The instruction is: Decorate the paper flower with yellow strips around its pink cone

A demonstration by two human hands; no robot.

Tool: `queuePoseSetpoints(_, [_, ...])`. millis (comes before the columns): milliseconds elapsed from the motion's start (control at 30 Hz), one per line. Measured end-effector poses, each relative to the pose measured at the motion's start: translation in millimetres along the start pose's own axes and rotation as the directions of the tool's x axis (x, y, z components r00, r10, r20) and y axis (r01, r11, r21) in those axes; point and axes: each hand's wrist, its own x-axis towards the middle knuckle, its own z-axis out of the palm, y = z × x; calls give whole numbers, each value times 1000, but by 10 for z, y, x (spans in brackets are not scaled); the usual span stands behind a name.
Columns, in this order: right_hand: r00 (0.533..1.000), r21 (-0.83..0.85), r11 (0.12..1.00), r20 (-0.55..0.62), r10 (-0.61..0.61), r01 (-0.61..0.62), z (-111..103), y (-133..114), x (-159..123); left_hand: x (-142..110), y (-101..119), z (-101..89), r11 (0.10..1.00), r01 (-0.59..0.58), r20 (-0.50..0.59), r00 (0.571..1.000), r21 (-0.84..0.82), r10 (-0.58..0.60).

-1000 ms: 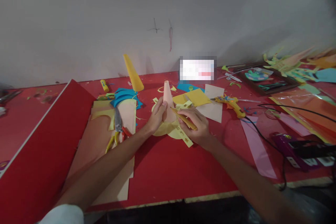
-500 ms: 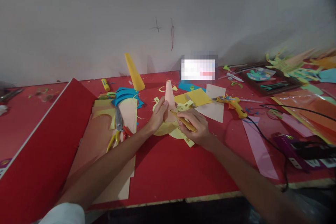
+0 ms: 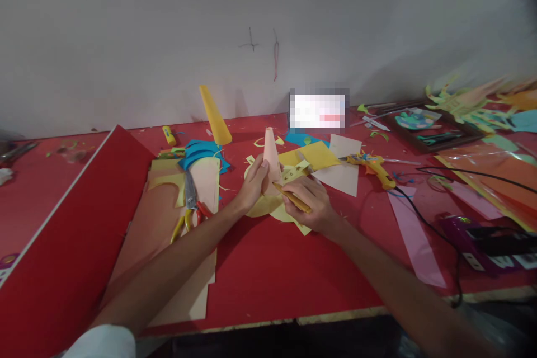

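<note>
A pale pink paper cone (image 3: 271,151), narrow end up, is gripped by my left hand (image 3: 254,183), thumb on its near side. My right hand (image 3: 309,201) is closed round a yellow pencil (image 3: 296,200), whose tip meets the lower right part of the cone. Whether it is leaving a mark is too small to see. Beneath both hands lie pale yellow paper cutouts (image 3: 265,207), and a decorated yellow strip (image 3: 296,171) shows just behind my right fingers. Scissors (image 3: 191,201) with red and yellow handles rest on pink paper sheets to the left.
A taller yellow paper cone (image 3: 215,117) stands near the wall beside blue paper pieces (image 3: 201,152). At right a yellow glue gun (image 3: 371,166) trails a black cord. A slanted red board (image 3: 75,224) rises at left; a dark tray (image 3: 436,131) sits far right.
The pencil tip has moved down along the cone, my right hand shifting slightly with it. My left hand keeps its hold. The whole view has drifted a little.
</note>
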Motion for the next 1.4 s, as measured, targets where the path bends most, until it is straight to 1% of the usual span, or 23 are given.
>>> queuePoseSetpoints(233, [1000, 5, 1000, -6, -7, 7, -10, -7, 12, 5, -30, -17, 1000, 7, -10, 1000, 2, -7])
queuePoseSetpoints(567, [1000, 11, 1000, -4, -2, 2, 0, -14, 18, -4, 27, 17, 1000, 6, -4, 1000, -1, -6])
queuePoseSetpoints(800, [1000, 18, 1000, 7, 2, -2, -9, -19, 23, -6, 10, 5, 1000, 15, -9, 1000, -2, -15])
queuePoseSetpoints(967, [1000, 20, 1000, -2, -7, 7, -8, -16, 23, 0, -1, 8, 1000, -8, -19, 1000, -5, 7])
queuePoseSetpoints(1133, [1000, 12, 1000, -7, -9, 10, -9, -21, 34, -2, 16, 20, 1000, 7, -12, 1000, -5, -7])
queuePoseSetpoints(1400, [1000, 9, 1000, 5, -3, 3, -5, -20, 31, 1, 13, 9, 1000, -11, -6, 1000, 14, 11])
